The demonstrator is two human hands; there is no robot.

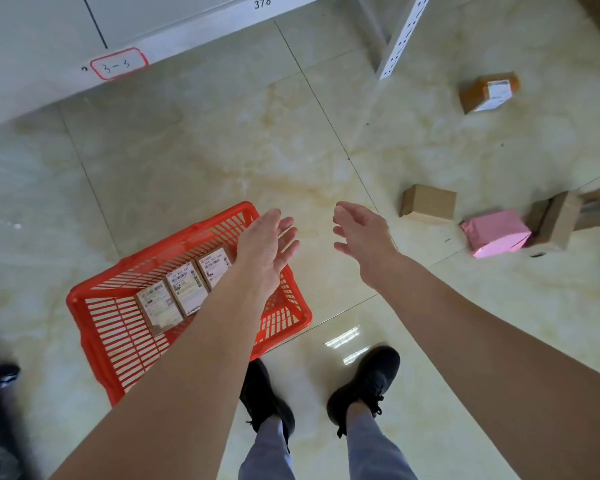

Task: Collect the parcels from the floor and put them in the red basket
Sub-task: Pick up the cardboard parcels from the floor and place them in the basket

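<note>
Ahead of both hands lies bare tiled floor (pixel 222 161), running from the basket's far rim up to the shelf edge (pixel 174 46); more bare floor runs right toward the loose parcels. The left hand (pixel 269 242) hangs above the far right corner of the red basket (pixel 94 327), fingers straight and close together, holding nothing. The right hand (pixel 362 237) floats just beside it over bare tile, fingers loosely spread and slightly bent, also holding nothing. The two hands are apart, with a clear gap between them.

Inside the basket three labelled parcels (pixel 187 289) lie flat in a row, touching one another; the left forearm crosses over the basket's right side. The basket sits on the floor just ahead of the person's black shoes (pixel 364 386).

Right of the right hand, a plain brown box (pixel 428 202) rests on the floor, near a pink parcel (pixel 494 233). Against the pink one leans a tilted cardboard box (pixel 555 220). Farther off, near a perforated shelf post (pixel 404 36), lies an orange-brown box (pixel 489 91) with a white label. A red-bordered tag (pixel 118 64) reading 3-3 marks the shelf edge.
</note>
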